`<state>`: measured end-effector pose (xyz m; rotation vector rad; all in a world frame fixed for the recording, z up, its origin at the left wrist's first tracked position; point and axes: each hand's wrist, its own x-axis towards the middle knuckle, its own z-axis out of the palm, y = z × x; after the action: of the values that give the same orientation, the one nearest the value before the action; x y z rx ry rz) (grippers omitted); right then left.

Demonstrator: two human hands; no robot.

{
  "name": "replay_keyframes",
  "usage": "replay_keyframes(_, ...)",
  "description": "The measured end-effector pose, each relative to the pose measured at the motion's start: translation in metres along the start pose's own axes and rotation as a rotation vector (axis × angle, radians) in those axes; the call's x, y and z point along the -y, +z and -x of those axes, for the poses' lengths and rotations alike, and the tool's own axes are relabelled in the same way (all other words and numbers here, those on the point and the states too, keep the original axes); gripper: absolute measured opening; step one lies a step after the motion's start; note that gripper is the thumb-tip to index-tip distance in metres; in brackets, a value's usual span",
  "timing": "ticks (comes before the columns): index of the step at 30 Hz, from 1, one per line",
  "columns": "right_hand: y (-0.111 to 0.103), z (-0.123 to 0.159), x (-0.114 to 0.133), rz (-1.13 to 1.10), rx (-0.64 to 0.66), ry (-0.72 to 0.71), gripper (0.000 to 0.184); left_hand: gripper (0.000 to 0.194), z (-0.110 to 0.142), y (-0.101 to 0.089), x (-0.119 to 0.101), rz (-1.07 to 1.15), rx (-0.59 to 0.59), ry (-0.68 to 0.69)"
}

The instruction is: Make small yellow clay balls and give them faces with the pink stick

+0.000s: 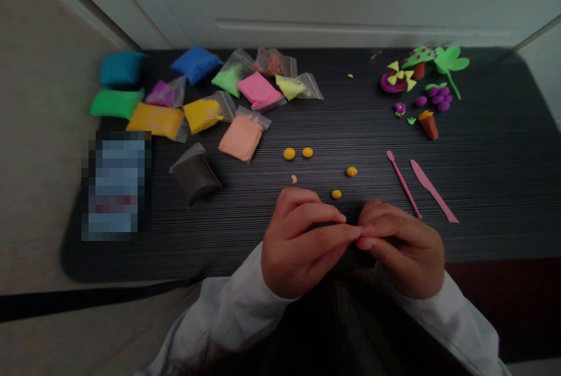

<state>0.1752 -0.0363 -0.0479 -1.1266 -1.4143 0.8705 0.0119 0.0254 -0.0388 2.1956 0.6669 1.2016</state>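
My left hand (304,241) and my right hand (403,244) meet fingertip to fingertip above the table's front edge. Both are closed in a pinch, and whatever lies between the fingertips is hidden or too small to name. Just beyond them on the table sit small yellow clay balls: one ball (336,194) close to my fingers, a dark-specked one (351,171), and a pair farther left, a larger ball (289,154) and its neighbour (307,152). A tiny curved peach clay piece (294,179) lies near my left knuckles.
Clay packets, among them a peach one (242,137) and a black one (196,176), fill the dark table's (263,235) left side beside a blurred phone (116,186). At right lie a pink clay knife (433,190), a thin pink tool (404,184) and finished figures like purple grapes (439,97).
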Motion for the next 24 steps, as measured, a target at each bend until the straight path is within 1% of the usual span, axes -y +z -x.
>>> replay_keyframes(4, 0.0000, 0.0007, 0.0036, 0.064, 0.027, 0.004, 0.031, 0.031, 0.0026, 0.0017, -0.0007, -0.116, -0.048, 0.052)
replay_keyframes(7, -0.0001, 0.0013, 0.0063, 0.128, 0.044, 0.007, 0.034, 0.030, 0.0027, 0.0026, -0.0011, -0.179, -0.078, 0.069)
replay_keyframes(14, -0.0007, 0.0024, 0.0094, 0.146, 0.074, 0.012, 0.034, 0.020, -0.0005, 0.0045, -0.0027, -0.175, -0.073, 0.004)
replay_keyframes(17, -0.0011, 0.0029, 0.0095, 0.145, 0.100, 0.026, 0.035, 0.015, -0.0010, 0.0052, -0.0037, -0.153, -0.056, -0.059)
replay_keyframes(20, -0.0010, 0.0036, 0.0091, 0.146, 0.085, 0.029, 0.035, 0.012, -0.0024, 0.0045, -0.0045, -0.103, -0.059, -0.131)
replay_keyframes(24, -0.0002, 0.0038, 0.0093, 0.141, 0.061, 0.025, 0.034, 0.013, -0.0037, 0.0023, -0.0042, -0.072, -0.092, -0.147)
